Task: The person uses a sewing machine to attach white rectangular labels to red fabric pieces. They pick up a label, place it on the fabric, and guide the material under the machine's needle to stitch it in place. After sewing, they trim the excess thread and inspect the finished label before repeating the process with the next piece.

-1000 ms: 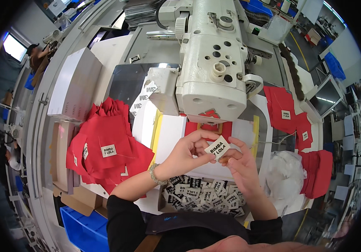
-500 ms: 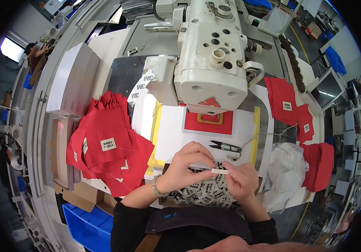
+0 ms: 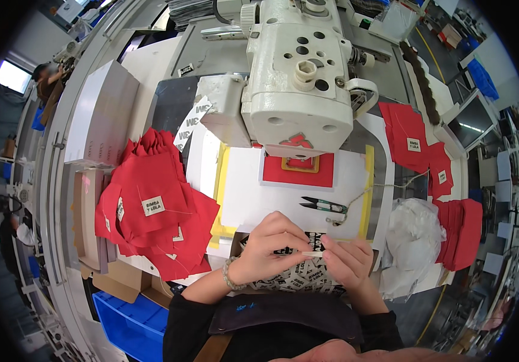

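My left hand (image 3: 274, 247) and my right hand (image 3: 347, 262) pinch a small white label (image 3: 312, 254) between thumbs and fingers, seen nearly edge-on. Just beneath them lies a box of black-and-white printed labels (image 3: 307, 279), partly hidden by my hands. Above my hands, black thread snips (image 3: 322, 205) with a cord lie on white board. Behind those, a red fabric piece (image 3: 325, 172) with a yellow frame on it sits under the head of a white sewing machine (image 3: 295, 111).
Red fabric pieces with patches (image 3: 139, 232) are piled left, others (image 3: 398, 133) lie right, near a red stack (image 3: 458, 235) and clear plastic bag (image 3: 407, 241). A white box (image 3: 96, 114) stands back left, a blue crate (image 3: 126, 326) lower left. A co-worker (image 3: 48, 84) is far left.
Both hands have moved down toward my body and over the label box, uncovering the snips. The label has turned from face-up to nearly edge-on.
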`<state>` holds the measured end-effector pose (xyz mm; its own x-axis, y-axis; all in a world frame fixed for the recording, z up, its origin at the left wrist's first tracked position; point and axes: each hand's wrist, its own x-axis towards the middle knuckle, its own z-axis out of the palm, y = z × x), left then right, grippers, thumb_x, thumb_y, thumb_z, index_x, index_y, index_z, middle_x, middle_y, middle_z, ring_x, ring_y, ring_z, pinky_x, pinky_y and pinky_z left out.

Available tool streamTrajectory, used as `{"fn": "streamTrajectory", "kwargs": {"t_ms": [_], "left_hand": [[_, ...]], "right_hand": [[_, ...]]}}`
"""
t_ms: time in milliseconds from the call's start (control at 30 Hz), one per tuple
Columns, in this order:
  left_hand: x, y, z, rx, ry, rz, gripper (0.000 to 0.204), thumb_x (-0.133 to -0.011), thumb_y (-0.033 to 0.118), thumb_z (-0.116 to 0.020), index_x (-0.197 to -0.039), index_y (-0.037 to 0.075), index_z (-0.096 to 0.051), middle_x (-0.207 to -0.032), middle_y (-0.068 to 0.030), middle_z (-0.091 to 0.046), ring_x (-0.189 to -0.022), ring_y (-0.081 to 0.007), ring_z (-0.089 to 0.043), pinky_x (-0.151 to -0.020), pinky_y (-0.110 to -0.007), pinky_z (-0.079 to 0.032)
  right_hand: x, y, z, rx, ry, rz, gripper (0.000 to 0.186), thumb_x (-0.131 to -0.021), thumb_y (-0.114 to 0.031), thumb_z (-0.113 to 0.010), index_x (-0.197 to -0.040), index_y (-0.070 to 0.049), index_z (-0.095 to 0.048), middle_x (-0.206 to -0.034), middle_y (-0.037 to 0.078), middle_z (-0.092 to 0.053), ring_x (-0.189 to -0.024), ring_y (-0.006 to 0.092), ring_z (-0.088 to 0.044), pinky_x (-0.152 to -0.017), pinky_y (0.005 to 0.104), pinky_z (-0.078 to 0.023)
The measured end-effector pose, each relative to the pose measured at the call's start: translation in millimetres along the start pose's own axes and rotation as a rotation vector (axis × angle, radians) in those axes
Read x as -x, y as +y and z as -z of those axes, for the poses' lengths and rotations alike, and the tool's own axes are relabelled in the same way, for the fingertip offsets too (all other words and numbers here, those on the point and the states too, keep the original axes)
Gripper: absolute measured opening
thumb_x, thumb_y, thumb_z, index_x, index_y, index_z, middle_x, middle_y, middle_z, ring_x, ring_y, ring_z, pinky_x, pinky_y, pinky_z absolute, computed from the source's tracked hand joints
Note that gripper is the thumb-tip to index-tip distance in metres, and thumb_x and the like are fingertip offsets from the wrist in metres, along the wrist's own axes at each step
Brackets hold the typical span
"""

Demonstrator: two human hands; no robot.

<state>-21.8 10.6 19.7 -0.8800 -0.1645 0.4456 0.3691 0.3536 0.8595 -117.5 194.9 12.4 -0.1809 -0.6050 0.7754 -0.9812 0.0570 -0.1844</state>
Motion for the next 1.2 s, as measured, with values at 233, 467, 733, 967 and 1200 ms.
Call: {"fn": "streamTrajectory", "kwargs": {"t_ms": [233,467,733,967,1200], "left_hand": [[10.8,-1.2,5.7,-0.37,-0.023,-0.441,0.023,-0.066,0.009,-0.071,-0.088,0.015,-0.072,-0.096,0.0044,-0.066,-0.079,-0.0119,-0.054,-0.068,-0.026,-0.038],[19.1,-2.6,7.1,-0.568,-0.007,-0.577,0.022,-0.07,0.014,-0.067,-0.091,0.014,-0.072,-0.102,0.0048,-0.067,-0.082,-0.0104,-0.054,-0.068,-0.025,-0.035],[14.1,-5.2,5.0,-0.536,0.029,-0.582,0.023,-0.07,0.015,-0.062,-0.091,0.012,-0.071,-0.094,0.0021,-0.067,-0.079,-0.0107,-0.056,-0.065,-0.025,-0.034],[13.3,-8.7,3.3,-0.394,0.067,-0.431,0.023,-0.068,0.013,-0.07,-0.091,0.017,-0.071,-0.086,0.0062,-0.066,-0.074,-0.0109,-0.054,-0.064,-0.025,-0.034],[12.6,-12.3,1.7,-0.271,0.077,-0.254,0.026,-0.061,0.008,-0.077,-0.085,0.014,-0.07,-0.082,0.0056,-0.064,-0.074,-0.0139,-0.053,-0.067,-0.027,-0.034]], "right_hand": [[2.0,-3.4,1.9,-0.023,0.04,0.085,0.015,-0.079,-0.011,-0.064,-0.093,-0.015,-0.06,-0.096,0.002,-0.068,-0.069,0.0104,-0.057,-0.058,0.0232,-0.037],[11.8,-6.6,1.6,-0.02,0.033,0.136,0.015,-0.077,-0.012,-0.066,-0.091,-0.017,-0.062,-0.096,-0.002,-0.062,-0.075,0.0106,-0.055,-0.06,0.0245,-0.038],[10.4,-8.5,1.5,-0.06,0.024,0.098,0.016,-0.076,-0.01,-0.068,-0.09,-0.017,-0.064,-0.097,-0.002,-0.063,-0.075,0.0115,-0.054,-0.062,0.0248,-0.039],[2.6,-9.5,5.2,-0.059,-0.038,0.047,0.017,-0.074,-0.011,-0.07,-0.091,-0.012,-0.068,-0.095,0.001,-0.067,-0.076,0.012,-0.054,-0.064,0.0259,-0.039],[1.3,-11.5,4.7,-0.069,-0.019,0.027,0.018,-0.072,-0.01,-0.07,-0.089,-0.012,-0.069,-0.095,0.0,-0.065,-0.076,0.0117,-0.052,-0.066,0.0264,-0.039]]}}
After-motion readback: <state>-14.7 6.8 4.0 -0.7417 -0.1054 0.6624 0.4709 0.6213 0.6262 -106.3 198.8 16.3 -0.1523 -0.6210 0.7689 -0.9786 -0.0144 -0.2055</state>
